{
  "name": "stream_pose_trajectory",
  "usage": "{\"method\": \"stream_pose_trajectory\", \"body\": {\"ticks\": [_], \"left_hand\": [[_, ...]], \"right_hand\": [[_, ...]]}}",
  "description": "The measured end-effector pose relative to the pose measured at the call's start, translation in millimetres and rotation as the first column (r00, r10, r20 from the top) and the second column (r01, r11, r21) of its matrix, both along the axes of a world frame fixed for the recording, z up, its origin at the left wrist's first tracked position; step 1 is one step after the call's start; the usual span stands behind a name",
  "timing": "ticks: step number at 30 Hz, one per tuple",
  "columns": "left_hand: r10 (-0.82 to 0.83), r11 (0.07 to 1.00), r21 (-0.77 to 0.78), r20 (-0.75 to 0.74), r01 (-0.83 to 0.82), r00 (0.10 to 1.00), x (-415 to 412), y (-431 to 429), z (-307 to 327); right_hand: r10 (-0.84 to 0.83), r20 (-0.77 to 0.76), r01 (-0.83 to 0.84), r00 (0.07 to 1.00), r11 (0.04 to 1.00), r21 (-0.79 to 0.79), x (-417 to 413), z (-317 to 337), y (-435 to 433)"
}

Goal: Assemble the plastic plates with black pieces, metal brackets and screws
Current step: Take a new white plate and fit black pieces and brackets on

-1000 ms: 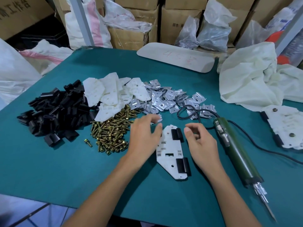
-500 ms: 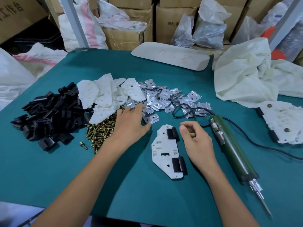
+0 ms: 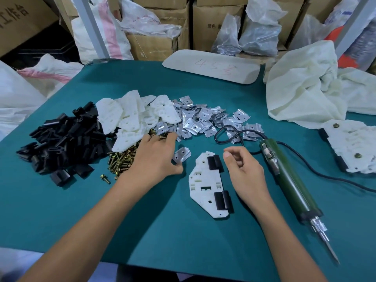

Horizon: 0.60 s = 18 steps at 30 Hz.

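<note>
One plastic plate [image 3: 205, 185] lay flat on the table [image 3: 183, 237] directly before the person, between the two hands, likely so that either could reach it. Two black pieces [image 3: 215, 162] were already clipped onto its right edge, one near the top and one near the bottom. No bracket or screw sat on it yet.

The left hand [image 3: 154, 157] rested palm-down with fingers spread. Its fingertips were at the seam where the screw heap [image 3: 122, 159] met the bracket heap [image 3: 203, 123]. Its grip was released, with nothing visibly grasped. One loose metal bracket [image 3: 181, 155] lay just beside the thumb and close to the plate, probably set apart for fitting next. The right hand [image 3: 244, 174] hovered beside the plate with fingers loosely curled. Its grip was empty, and it seemed to be waiting to receive a part or to take up the electric screwdriver [image 3: 289, 180]. That tool lay just to the right of the hand, tip toward the person.

Supplies were sorted by kind in an arc behind the plate, within the left hand's reach. There was one heap of spare black pieces [image 3: 61, 143], one of white plates [image 3: 134, 117], one of brackets and one of screws, each too many to count. One stray screw [image 3: 105, 179] lay apart from its heap. At the far right sat a stack of finished plates [image 3: 354, 147] showing two screw heads; how many plates were in it could not be told.
</note>
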State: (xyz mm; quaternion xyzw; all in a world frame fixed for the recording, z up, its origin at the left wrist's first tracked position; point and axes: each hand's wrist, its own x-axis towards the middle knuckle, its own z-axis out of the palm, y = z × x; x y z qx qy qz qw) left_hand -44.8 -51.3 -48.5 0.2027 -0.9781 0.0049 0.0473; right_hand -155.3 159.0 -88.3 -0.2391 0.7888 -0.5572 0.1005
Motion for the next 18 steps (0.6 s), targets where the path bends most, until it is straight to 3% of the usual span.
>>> {"method": "stream_pose_trajectory", "body": {"ticks": [2,9,14,18], "left_hand": [[-0.01,1.0,-0.006,-0.025,0.01,1.0,0,3,0],[0.066,0.966,0.254,-0.109,-0.036,0.992,7,6,6],[-0.009,0.882,0.472,0.017,0.0,1.0,-4,2,12],[0.009,0.837,0.548,-0.02,0.004,1.0,-13,-8,12]], "right_hand": [[-0.005,0.002,0.005,1.0,1.0,-0.005,0,0,1],[-0.013,0.012,0.014,1.0,1.0,-0.011,1,0,1],[-0.015,0.02,0.015,1.0,1.0,-0.026,1,1,1],[-0.014,0.034,0.015,0.999,0.999,-0.033,1,1,1]]}}
